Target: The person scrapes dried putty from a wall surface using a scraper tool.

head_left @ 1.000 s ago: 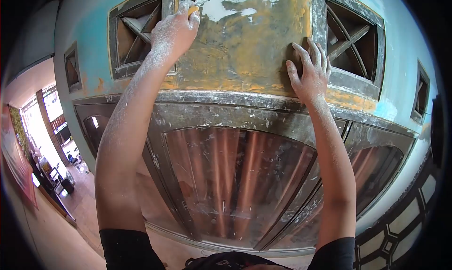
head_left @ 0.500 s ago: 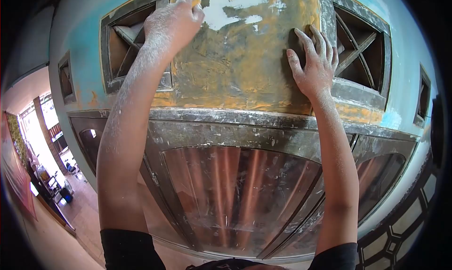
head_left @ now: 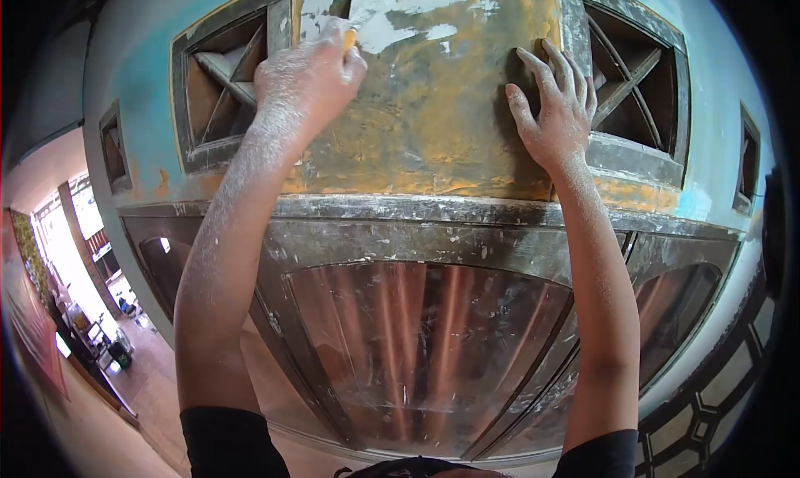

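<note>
My left hand (head_left: 307,76), dusted white, is closed around a putty knife (head_left: 360,15) with an orange handle. Its flat blade lies against the wall panel (head_left: 433,120), at the edge of a white patch of filler (head_left: 392,24). The panel is worn, with yellow and grey streaks. My right hand (head_left: 554,111) rests flat on the right side of the same panel, fingers spread, holding nothing.
Square vent openings with crossed slats sit left (head_left: 225,86) and right (head_left: 629,78) of the panel. Below runs a grey frame (head_left: 433,220) over windows with reddish curtains (head_left: 425,345). A street scene shows far left.
My left hand has come down a little from the top of the panel, and the blade now shows above the fingers. My right hand has stayed in place.
</note>
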Tool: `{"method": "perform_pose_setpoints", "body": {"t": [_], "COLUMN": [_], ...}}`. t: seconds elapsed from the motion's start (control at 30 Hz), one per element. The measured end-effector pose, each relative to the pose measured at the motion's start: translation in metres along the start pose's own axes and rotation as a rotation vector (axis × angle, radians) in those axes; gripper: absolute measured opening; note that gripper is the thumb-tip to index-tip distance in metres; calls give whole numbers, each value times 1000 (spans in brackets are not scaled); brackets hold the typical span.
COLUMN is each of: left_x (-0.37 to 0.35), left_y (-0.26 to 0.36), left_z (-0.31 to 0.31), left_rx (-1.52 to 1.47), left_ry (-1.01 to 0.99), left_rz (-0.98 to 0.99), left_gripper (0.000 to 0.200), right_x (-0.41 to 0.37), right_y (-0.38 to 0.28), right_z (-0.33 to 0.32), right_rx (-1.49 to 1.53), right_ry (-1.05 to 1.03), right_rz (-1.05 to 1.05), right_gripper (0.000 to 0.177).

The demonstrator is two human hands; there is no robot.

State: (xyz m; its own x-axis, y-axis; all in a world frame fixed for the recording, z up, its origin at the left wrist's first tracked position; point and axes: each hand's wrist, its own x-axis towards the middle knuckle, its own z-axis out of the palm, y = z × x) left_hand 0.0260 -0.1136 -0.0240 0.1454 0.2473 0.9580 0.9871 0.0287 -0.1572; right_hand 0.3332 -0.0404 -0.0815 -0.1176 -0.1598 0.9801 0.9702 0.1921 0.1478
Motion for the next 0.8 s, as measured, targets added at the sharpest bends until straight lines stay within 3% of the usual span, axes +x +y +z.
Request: {"method": "perform_pose_setpoints", "body": {"t": [0.13, 0.2, 0.23, 0.33, 0.47, 0.8], "left_x": [15, 5, -4, -5, 2, 0], "left_y": [-3, 11, 10, 0, -14, -8], "left_z": [1, -9, 3, 2, -2, 0], "left_rx": [-32, -7, -28, 64, 52, 44], "left_ry": [40, -87, -12, -89, -9, -71], "left_rz": [-29, -21, 15, -49, -38, -121], "left_gripper": [51, 51, 51, 49, 43, 48], "right_x": [0, 0, 0, 0, -1, -1], "right_y": [-1, -1, -1, 0, 1, 0], "right_z": [0, -1, -1, -2, -1, 0], "right_rx": [-4, -4, -7, -5, 12, 25], "right_ry": [-9, -13, -16, -13, -7, 14], "right_rz": [11, 9, 16, 11, 6, 6], "right_gripper": [52, 52, 52, 51, 50, 48]}}
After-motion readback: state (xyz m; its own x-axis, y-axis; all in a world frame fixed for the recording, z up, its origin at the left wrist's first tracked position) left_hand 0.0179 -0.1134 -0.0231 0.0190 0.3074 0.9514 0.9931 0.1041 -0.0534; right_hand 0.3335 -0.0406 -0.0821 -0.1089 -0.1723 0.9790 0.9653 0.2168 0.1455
